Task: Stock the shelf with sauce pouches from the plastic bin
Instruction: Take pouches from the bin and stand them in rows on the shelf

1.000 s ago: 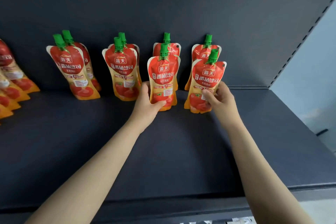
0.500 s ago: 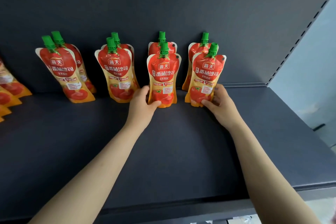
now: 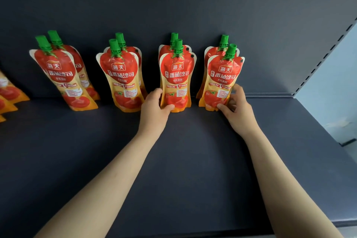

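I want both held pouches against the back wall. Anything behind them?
Yes. The left hand grips the second-from-right front pouch, the right hand the rightmost front pouch; the second-from-right rear pouch and rightmost rear pouch stand directly behind them, before the back panel.

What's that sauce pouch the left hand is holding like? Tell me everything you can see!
The sauce pouch is shiny, soft-looking plastic: red on top with white writing, orange-yellow below with tomato pictures, and a green screw cap on its spout. It stands upright on the dark shelf, right in front of a matching pouch. The left hand grips its lower part, thumb across the front.
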A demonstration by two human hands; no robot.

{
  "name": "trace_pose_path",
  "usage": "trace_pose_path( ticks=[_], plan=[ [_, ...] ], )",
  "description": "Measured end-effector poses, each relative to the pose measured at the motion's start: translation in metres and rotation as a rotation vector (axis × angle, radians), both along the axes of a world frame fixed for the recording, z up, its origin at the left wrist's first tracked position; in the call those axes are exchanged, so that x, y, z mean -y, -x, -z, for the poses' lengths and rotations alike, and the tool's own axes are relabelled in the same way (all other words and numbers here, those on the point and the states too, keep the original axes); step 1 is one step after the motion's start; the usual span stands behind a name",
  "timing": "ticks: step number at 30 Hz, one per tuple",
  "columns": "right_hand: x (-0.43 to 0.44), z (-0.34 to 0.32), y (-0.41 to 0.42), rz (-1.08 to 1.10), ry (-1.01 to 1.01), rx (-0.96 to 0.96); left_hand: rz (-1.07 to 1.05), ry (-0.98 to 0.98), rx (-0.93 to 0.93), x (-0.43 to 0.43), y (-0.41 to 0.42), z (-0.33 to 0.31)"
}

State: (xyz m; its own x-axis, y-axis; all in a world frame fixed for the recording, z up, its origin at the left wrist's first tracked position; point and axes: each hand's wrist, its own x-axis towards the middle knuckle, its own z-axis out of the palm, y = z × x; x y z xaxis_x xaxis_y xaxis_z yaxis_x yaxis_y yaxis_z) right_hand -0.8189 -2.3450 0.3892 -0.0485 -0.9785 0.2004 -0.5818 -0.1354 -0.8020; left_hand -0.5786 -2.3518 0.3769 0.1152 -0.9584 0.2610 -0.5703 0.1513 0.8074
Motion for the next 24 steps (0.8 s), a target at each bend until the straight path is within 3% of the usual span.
trace_pose_path(
  ticks=[24],
  plan=[
    [0.0022, -0.0001, 0.0031, -0.029, -0.051, 0.030, -0.057, 0.027, 0.180, -0.0080, 0.0046, 0.0019]
  ],
)
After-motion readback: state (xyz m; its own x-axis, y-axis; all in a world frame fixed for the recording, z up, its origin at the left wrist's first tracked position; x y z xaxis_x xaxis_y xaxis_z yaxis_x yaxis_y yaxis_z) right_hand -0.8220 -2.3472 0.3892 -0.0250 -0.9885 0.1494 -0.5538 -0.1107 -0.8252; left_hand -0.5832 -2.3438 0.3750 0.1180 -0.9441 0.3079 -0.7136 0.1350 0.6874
